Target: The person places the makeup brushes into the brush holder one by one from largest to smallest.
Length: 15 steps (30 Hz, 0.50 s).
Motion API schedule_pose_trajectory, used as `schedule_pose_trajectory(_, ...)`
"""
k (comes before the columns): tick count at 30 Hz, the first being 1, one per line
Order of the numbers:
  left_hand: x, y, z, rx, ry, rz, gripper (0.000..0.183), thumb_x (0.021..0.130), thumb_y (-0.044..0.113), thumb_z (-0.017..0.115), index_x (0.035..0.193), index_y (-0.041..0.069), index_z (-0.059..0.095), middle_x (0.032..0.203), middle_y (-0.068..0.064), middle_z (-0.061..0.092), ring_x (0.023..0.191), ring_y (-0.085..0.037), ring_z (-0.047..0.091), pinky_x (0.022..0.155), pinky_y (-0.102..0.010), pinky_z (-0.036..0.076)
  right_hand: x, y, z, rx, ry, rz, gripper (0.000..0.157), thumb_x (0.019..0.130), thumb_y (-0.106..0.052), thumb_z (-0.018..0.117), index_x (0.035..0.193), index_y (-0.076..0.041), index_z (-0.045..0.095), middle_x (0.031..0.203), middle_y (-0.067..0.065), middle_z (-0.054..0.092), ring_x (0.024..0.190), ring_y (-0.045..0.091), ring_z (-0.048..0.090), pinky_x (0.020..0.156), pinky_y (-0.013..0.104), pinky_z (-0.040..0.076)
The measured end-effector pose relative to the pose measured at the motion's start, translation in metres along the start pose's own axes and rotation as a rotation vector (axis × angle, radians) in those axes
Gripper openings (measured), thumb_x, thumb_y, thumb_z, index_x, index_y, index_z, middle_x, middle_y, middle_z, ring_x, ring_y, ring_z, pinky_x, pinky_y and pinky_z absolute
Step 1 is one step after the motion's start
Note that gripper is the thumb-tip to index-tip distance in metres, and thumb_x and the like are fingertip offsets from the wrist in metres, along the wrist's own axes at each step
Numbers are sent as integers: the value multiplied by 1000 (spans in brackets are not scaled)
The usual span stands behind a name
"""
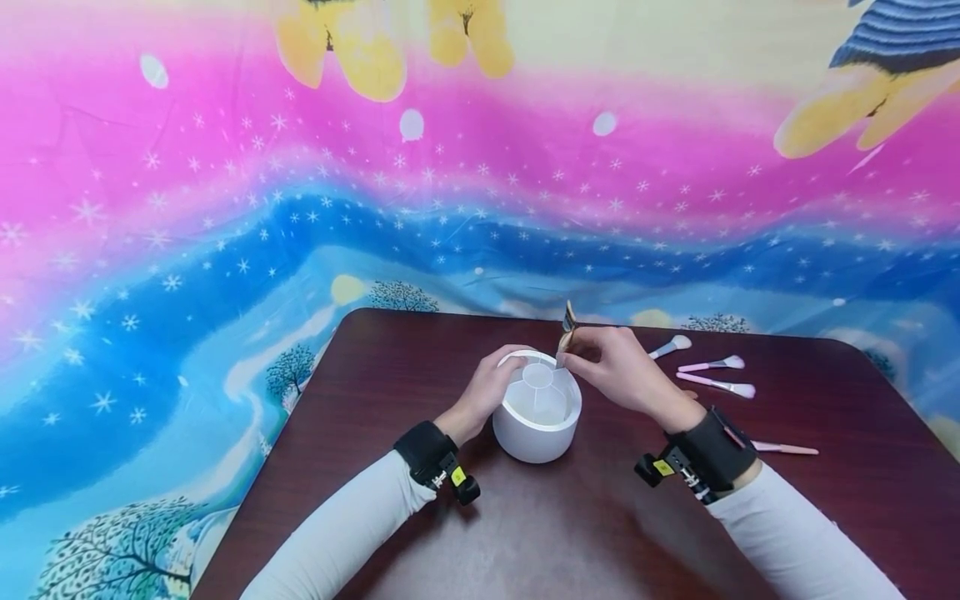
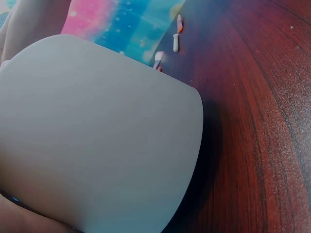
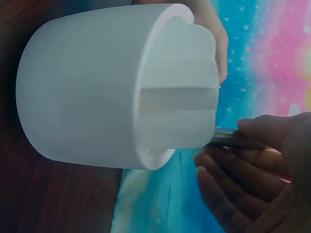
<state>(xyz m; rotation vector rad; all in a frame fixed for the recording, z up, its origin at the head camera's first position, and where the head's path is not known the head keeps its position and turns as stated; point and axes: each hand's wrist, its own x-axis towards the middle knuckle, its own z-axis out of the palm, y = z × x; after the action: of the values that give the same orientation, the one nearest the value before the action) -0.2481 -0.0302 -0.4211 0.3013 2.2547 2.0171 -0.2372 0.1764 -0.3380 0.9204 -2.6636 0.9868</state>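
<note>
The person's left hand (image 1: 487, 387) was curled over the left side of a white round holder (image 1: 534, 437), thumb over its rim. The right hand (image 1: 622, 367) pinched a slim metallic object (image 3: 226, 138) between thumb and fingers at the far right of the holder's rim; the object's lower end was hidden behind the divider insert (image 3: 182, 111), so I could not tell how deep it reached. The insert split the holder's inside into compartments round a central ring. Black bands (image 1: 716, 450) circled both wrists, nearer the viewer than the holder's rim. To the holder's right, past the right hand, lay three brushes (image 1: 716, 382), and a pale pink handle (image 1: 785, 448) lay farther right. Beneath the holder spread a dark reddish-brown table (image 1: 405, 358); behind it hung a snowflake-patterned cloth (image 1: 480, 183).
</note>
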Motion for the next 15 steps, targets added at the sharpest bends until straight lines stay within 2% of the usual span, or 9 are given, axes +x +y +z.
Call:
schedule_pose_trajectory(6, 0, -1, -2, -29, -8, 32, 30, 93, 30, 49, 118, 19, 61, 113, 7, 60, 109, -10, 50, 98, -42, 35, 0, 6, 4, -41, -57, 21, 7, 89, -22, 65, 93, -18, 68, 81, -8, 64, 73, 6, 56, 63, 33, 49)
schedule_pose_trajectory(10, 1, -1, -2, -30, -27, 29, 32, 94, 30, 48, 121, 17, 60, 116, 7, 59, 109, -10, 50, 97, -42, 36, 0, 11, 0, -55, -38, 31, 10, 90, -24, 64, 94, -17, 68, 83, -7, 64, 73, 8, 56, 63, 34, 48)
schedule_pose_trajectory(15, 1, -3, -3, -24, -32, 20, 34, 94, 33, 47, 122, 18, 59, 119, 7, 58, 112, -10, 48, 99, -42, 35, 0, 19, -13, -75, -7, 71, 14, 92, -26, 60, 99, -17, 68, 88, -4, 65, 76, 11, 56, 67, 37, 47)
